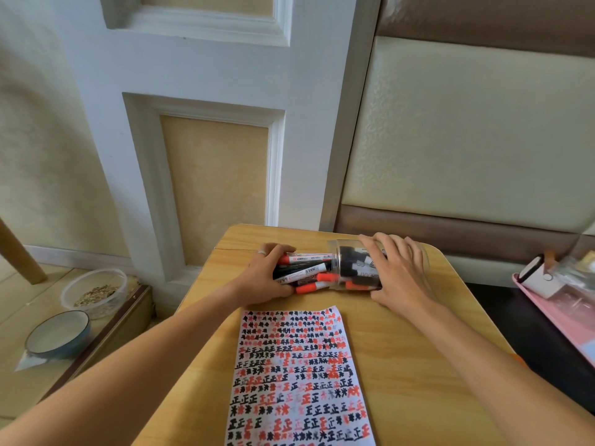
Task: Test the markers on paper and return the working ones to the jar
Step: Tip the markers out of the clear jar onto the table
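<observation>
A clear plastic jar (346, 252) lies on its side at the far end of the wooden table (418, 365), its mouth facing left. My right hand (399, 272) grips the jar from above. Several red- and black-capped markers (309, 272) stick out of the jar's mouth in a bundle. My left hand (260, 275) curls around the outer ends of those markers. A sheet of paper (296, 378) covered in red and black test marks lies nearer to me in the table's middle.
A pink tray (560, 320) with a white object stands at the right edge. On the floor to the left sit a clear tub of seeds (95, 291) and a blue-rimmed bowl (58, 334). A panelled wall rises just behind the table.
</observation>
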A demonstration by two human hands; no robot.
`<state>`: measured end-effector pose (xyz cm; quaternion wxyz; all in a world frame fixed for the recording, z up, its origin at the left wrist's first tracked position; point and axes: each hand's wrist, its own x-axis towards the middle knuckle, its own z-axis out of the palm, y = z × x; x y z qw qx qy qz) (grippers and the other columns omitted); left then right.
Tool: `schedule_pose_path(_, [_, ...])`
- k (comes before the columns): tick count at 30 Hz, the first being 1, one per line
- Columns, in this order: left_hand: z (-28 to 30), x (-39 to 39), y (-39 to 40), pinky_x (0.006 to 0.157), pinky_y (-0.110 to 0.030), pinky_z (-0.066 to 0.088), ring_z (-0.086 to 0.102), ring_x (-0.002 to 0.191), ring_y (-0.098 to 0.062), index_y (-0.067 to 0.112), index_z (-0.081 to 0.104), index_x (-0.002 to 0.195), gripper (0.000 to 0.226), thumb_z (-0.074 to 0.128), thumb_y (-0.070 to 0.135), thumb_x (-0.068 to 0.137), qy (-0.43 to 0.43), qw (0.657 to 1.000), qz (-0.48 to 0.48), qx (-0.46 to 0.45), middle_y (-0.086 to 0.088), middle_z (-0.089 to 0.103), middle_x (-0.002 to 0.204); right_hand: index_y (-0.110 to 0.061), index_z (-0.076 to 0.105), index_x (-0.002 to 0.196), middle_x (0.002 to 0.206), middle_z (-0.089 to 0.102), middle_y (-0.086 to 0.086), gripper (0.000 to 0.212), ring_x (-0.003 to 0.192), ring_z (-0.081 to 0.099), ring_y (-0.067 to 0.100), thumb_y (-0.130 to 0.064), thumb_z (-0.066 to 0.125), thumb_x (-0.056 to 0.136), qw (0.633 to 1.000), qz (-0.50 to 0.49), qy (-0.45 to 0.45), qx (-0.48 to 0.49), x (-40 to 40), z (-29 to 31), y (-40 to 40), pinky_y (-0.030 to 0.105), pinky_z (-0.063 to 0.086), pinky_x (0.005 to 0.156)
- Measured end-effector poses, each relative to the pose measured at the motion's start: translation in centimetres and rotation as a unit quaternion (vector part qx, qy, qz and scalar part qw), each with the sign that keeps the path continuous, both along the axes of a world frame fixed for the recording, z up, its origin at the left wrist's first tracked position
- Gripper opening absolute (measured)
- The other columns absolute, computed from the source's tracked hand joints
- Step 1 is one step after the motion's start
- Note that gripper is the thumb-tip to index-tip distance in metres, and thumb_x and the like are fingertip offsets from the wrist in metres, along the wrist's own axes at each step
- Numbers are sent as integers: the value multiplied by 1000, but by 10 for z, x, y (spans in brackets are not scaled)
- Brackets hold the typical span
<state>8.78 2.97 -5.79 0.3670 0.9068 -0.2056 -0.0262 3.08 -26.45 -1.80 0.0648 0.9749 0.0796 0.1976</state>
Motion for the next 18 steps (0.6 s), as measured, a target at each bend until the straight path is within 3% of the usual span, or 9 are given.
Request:
schedule_pose_path(3, [3, -1, -1, 115, -51, 37, 32, 135, -24, 59, 24, 142, 96, 80, 54, 65, 25, 998, -40, 44, 13, 20, 146, -28, 20, 159, 155, 32, 4, 117, 145, 27, 27, -32, 90, 65, 1000, -3, -2, -8, 2, -3, 2, 51, 12, 125])
schedule_pose_path(8, [5, -7, -13, 119, -57, 23, 20, 142, -28, 57, 19, 147, 110, 81, 77, 58, 9, 996, -10, 86, 5, 21, 153, -27, 15, 161, 158, 27, 5, 116, 147, 22, 27, -30, 87, 71, 1000, 5, -2, -6, 0, -2, 8, 50, 9, 126])
schedule_pose_path(14, [3, -12, -17, 109, -47, 35, 37, 131, -23, 46, 37, 143, 72, 73, 60, 82, -91, 992, 34, 85, 0, 44, 140, -28, 14, 161, 159, 25, 4, 115, 148, 21, 26, -30, 87, 72, 1000, 15, -3, -6, -6, 0, 4, 48, 7, 125])
schedule_pose_path(18, [7, -9, -6, 107, -44, 42, 41, 126, -22, 40, 41, 143, 70, 76, 51, 84, -89, 992, 14, 83, -1, 47, 137, -28, 18, 160, 156, 30, 4, 117, 146, 26, 27, -30, 90, 67, 1000, 6, -6, -14, -5, 2, -6, 50, 12, 125])
